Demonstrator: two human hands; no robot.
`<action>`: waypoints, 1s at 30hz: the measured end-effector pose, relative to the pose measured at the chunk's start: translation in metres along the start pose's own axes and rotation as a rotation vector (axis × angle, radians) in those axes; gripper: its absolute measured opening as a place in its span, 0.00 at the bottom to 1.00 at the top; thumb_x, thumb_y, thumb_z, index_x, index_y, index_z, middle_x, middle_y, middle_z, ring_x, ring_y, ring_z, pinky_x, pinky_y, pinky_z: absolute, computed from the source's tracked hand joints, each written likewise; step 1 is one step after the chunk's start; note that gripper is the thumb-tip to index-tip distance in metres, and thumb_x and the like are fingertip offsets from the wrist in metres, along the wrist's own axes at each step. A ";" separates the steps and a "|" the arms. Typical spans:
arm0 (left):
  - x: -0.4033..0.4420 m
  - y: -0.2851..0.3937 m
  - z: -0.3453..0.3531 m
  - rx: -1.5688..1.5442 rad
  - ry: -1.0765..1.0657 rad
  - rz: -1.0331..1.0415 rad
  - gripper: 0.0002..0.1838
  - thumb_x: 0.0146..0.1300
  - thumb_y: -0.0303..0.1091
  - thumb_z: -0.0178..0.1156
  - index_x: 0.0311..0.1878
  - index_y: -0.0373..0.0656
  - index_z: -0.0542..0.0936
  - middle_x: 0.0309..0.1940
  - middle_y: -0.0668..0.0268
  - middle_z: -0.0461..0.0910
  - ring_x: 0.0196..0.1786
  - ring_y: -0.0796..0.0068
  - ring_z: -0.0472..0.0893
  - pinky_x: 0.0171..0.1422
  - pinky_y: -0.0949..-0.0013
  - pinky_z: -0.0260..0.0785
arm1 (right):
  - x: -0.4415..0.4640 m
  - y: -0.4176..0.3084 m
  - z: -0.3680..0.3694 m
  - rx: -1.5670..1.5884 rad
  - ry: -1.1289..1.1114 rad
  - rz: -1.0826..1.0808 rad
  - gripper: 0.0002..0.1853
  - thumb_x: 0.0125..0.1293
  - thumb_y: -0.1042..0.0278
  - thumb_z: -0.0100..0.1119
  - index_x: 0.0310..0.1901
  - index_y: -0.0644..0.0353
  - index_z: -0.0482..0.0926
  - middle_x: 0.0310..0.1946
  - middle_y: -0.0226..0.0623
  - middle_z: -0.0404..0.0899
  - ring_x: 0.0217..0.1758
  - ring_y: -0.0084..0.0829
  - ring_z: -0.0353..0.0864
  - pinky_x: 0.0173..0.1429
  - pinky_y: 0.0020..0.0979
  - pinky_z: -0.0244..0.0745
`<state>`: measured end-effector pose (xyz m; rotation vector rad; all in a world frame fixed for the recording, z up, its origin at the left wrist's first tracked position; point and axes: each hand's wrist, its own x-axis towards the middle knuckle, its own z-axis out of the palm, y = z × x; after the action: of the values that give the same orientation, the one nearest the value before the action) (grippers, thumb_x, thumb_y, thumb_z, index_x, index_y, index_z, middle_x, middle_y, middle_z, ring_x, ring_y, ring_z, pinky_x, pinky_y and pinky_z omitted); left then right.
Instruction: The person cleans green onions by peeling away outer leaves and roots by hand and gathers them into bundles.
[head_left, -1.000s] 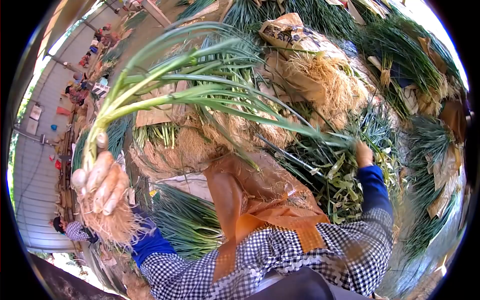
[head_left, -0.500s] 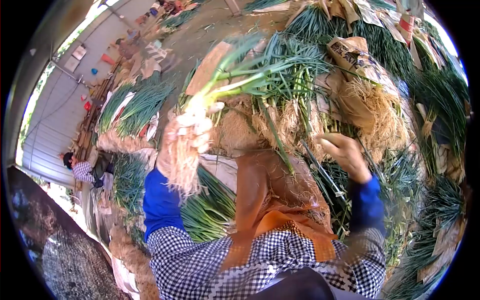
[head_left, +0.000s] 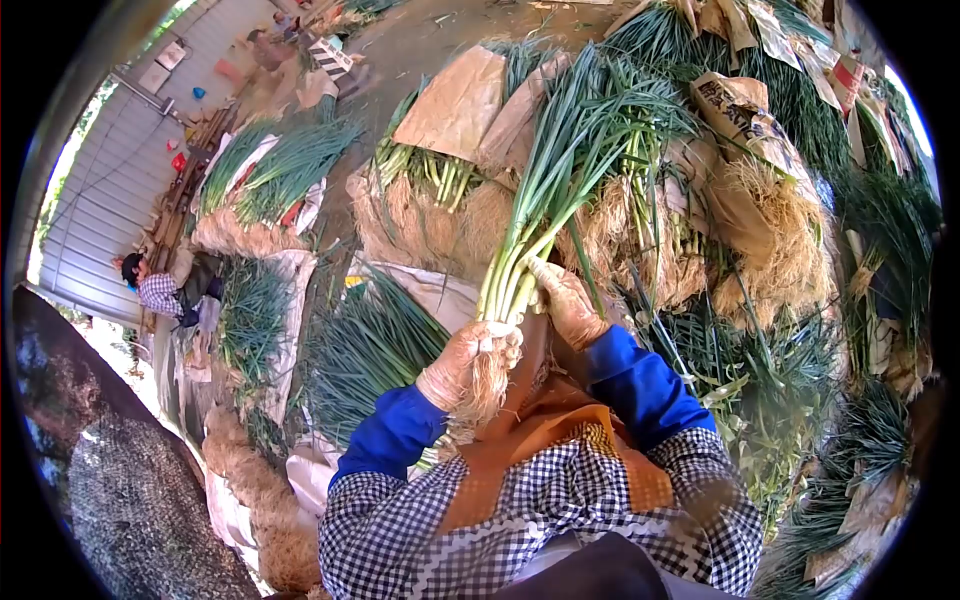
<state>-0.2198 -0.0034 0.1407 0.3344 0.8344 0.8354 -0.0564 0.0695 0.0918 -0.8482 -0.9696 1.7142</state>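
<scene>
A bunch of green onions stands upright before my chest, its white stems low and its leaves fanning up and to the right. Wrapped round the base just above the stringy roots is my left hand. My right hand closes on the stems from the right, slightly higher. Both hands look coated or thinly gloved. Under the bunch, a brown-orange apron covers my front. More loose green onions lie to the left of my left hand.
Rooty onion bundles under brown paper lie ahead. A printed paper sack rests on bundles at the right. Leafy scraps lie beside my right arm. A person is at the far left; further onion piles surround the work area.
My left hand has brought the bunch from the left to my front, and it now stands upright. My right hand, apart from the bunch before, has come in and taken hold of its stems.
</scene>
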 end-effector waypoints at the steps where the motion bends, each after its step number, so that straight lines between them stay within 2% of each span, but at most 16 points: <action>1: 0.005 -0.010 0.001 -0.071 0.013 0.013 0.16 0.56 0.34 0.57 0.46 0.37 0.73 0.28 0.66 0.75 0.29 0.74 0.74 0.34 0.72 0.69 | -0.006 0.002 -0.002 -0.067 0.082 0.006 0.14 0.70 0.58 0.48 0.34 0.58 0.78 0.19 0.22 0.69 0.21 0.16 0.65 0.27 0.19 0.60; 5: 0.018 -0.041 -0.005 -0.190 -0.023 -0.032 0.12 0.57 0.31 0.56 0.43 0.36 0.74 0.30 0.64 0.76 0.30 0.72 0.75 0.36 0.69 0.72 | -0.046 -0.027 0.000 -0.090 0.163 0.027 0.17 0.68 0.56 0.51 0.26 0.60 0.74 0.19 0.24 0.72 0.21 0.15 0.64 0.25 0.20 0.59; 8: 0.023 -0.041 -0.013 -0.142 -0.005 0.038 0.13 0.58 0.30 0.56 0.45 0.37 0.73 0.30 0.63 0.77 0.30 0.72 0.76 0.36 0.68 0.73 | -0.105 -0.045 -0.044 -0.423 -0.331 -0.066 0.18 0.65 0.59 0.56 0.20 0.61 0.74 0.18 0.30 0.75 0.18 0.20 0.67 0.22 0.27 0.60; 9: 0.024 -0.040 -0.017 -0.115 -0.013 0.090 0.13 0.58 0.31 0.56 0.46 0.37 0.73 0.30 0.63 0.77 0.31 0.72 0.76 0.36 0.69 0.72 | -0.116 -0.046 -0.067 -0.428 -0.540 -0.287 0.17 0.63 0.61 0.59 0.20 0.63 0.74 0.18 0.32 0.77 0.19 0.24 0.72 0.23 0.28 0.64; 10: 0.025 -0.039 -0.022 -0.117 -0.026 0.093 0.17 0.59 0.31 0.55 0.50 0.36 0.71 0.30 0.63 0.76 0.31 0.73 0.75 0.36 0.70 0.71 | -0.128 -0.082 -0.077 -0.555 -0.519 -0.452 0.17 0.62 0.61 0.60 0.21 0.64 0.75 0.19 0.35 0.78 0.20 0.27 0.76 0.24 0.28 0.69; 11: 0.024 -0.038 -0.023 -0.122 -0.021 0.092 0.17 0.59 0.31 0.55 0.50 0.36 0.71 0.30 0.63 0.76 0.31 0.73 0.75 0.36 0.70 0.71 | -0.142 -0.083 -0.112 -0.581 -0.371 -0.344 0.16 0.62 0.61 0.60 0.22 0.63 0.77 0.20 0.35 0.79 0.20 0.27 0.78 0.23 0.26 0.71; 12: 0.023 -0.033 -0.025 -0.172 -0.047 0.057 0.18 0.59 0.31 0.55 0.52 0.36 0.71 0.30 0.65 0.74 0.30 0.74 0.74 0.35 0.71 0.70 | -0.159 -0.102 -0.142 -0.415 -0.238 0.218 0.15 0.62 0.60 0.60 0.24 0.62 0.79 0.20 0.35 0.79 0.18 0.27 0.77 0.21 0.28 0.71; 13: 0.023 -0.028 -0.024 -0.220 -0.079 0.018 0.19 0.60 0.31 0.55 0.54 0.35 0.70 0.29 0.66 0.72 0.29 0.75 0.72 0.35 0.72 0.68 | -0.163 -0.112 -0.157 -0.674 0.121 0.420 0.14 0.61 0.59 0.61 0.26 0.61 0.79 0.19 0.34 0.79 0.16 0.26 0.76 0.19 0.28 0.68; 16: 0.019 -0.020 -0.015 -0.195 -0.082 0.005 0.20 0.61 0.29 0.53 0.57 0.35 0.68 0.27 0.69 0.67 0.25 0.79 0.66 0.30 0.75 0.62 | -0.152 -0.088 -0.196 -1.561 0.199 0.298 0.19 0.60 0.55 0.62 0.47 0.59 0.78 0.38 0.42 0.82 0.38 0.32 0.81 0.41 0.31 0.74; 17: 0.019 -0.016 -0.013 -0.189 -0.099 0.000 0.20 0.61 0.29 0.53 0.57 0.35 0.68 0.27 0.69 0.67 0.25 0.79 0.66 0.30 0.76 0.61 | -0.137 -0.081 -0.189 -1.125 0.192 0.191 0.23 0.59 0.54 0.62 0.53 0.58 0.76 0.44 0.44 0.80 0.44 0.34 0.80 0.46 0.31 0.74; 18: 0.019 -0.016 -0.018 -0.224 -0.197 0.006 0.24 0.61 0.32 0.55 0.59 0.34 0.67 0.30 0.66 0.74 0.27 0.77 0.75 0.32 0.74 0.71 | -0.110 -0.059 -0.178 -0.954 0.161 0.051 0.25 0.59 0.53 0.62 0.55 0.57 0.74 0.47 0.45 0.79 0.46 0.35 0.80 0.48 0.31 0.74; 20: 0.013 -0.013 -0.007 -0.179 -0.175 0.014 0.23 0.61 0.32 0.55 0.59 0.34 0.67 0.29 0.67 0.75 0.27 0.77 0.75 0.31 0.74 0.70 | -0.053 -0.052 -0.121 -1.184 0.112 -0.240 0.27 0.62 0.51 0.58 0.58 0.58 0.70 0.49 0.44 0.78 0.48 0.36 0.79 0.51 0.32 0.73; 21: 0.006 -0.010 0.002 -0.143 -0.151 0.035 0.23 0.61 0.32 0.55 0.58 0.34 0.68 0.29 0.67 0.75 0.27 0.78 0.75 0.31 0.75 0.70 | -0.027 -0.057 -0.095 -1.006 0.024 -0.165 0.29 0.65 0.50 0.54 0.60 0.63 0.68 0.50 0.45 0.77 0.49 0.34 0.78 0.51 0.30 0.74; 23: -0.008 -0.005 0.015 0.137 -0.065 0.089 0.21 0.60 0.34 0.55 0.55 0.34 0.70 0.25 0.67 0.74 0.26 0.78 0.75 0.31 0.76 0.70 | 0.014 -0.053 -0.054 -0.415 0.009 -0.017 0.23 0.64 0.49 0.56 0.48 0.64 0.75 0.31 0.33 0.79 0.26 0.21 0.74 0.31 0.22 0.69; 27: -0.035 0.002 0.009 0.174 -0.023 0.101 0.21 0.58 0.32 0.55 0.55 0.33 0.70 0.24 0.67 0.72 0.22 0.79 0.72 0.28 0.76 0.67 | 0.045 -0.048 -0.036 -0.429 -0.347 0.092 0.19 0.65 0.51 0.56 0.31 0.61 0.78 0.22 0.31 0.78 0.19 0.19 0.72 0.24 0.20 0.63; 30: -0.059 0.023 -0.013 0.020 0.011 0.087 0.20 0.58 0.31 0.54 0.53 0.31 0.70 0.23 0.68 0.70 0.21 0.81 0.68 0.25 0.78 0.65 | 0.021 -0.050 -0.052 -0.030 -0.189 -0.002 0.15 0.69 0.58 0.50 0.25 0.55 0.74 0.13 0.23 0.69 0.16 0.18 0.67 0.22 0.20 0.63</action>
<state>-0.2642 -0.0344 0.1752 0.3867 0.8434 0.9112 0.0016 0.1127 0.1107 -0.7129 -1.1246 1.8059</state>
